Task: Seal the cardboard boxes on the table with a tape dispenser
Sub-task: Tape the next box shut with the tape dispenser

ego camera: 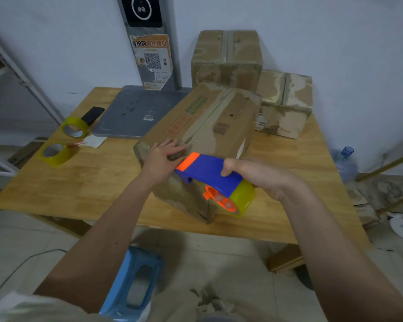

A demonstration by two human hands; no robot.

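Note:
A long cardboard box [209,117] lies at an angle in the middle of the wooden table [79,182], its near end facing me. My left hand [163,159] presses flat on the box's near top edge, beside the centre seam. My right hand [254,175] grips a blue and orange tape dispenser [209,173] loaded with a yellowish tape roll [243,198]. The dispenser's orange front end touches the box's near top edge right beside my left fingers. Two more cardboard boxes stand at the back right, one tall [227,59] and one lower [286,103].
Two spare yellow tape rolls [74,127] [55,153] lie at the table's left side, near a black phone [92,115] and a grey flat board [137,110]. A blue plastic stool [135,282] stands on the floor below me. A water bottle [345,163] sits at the right.

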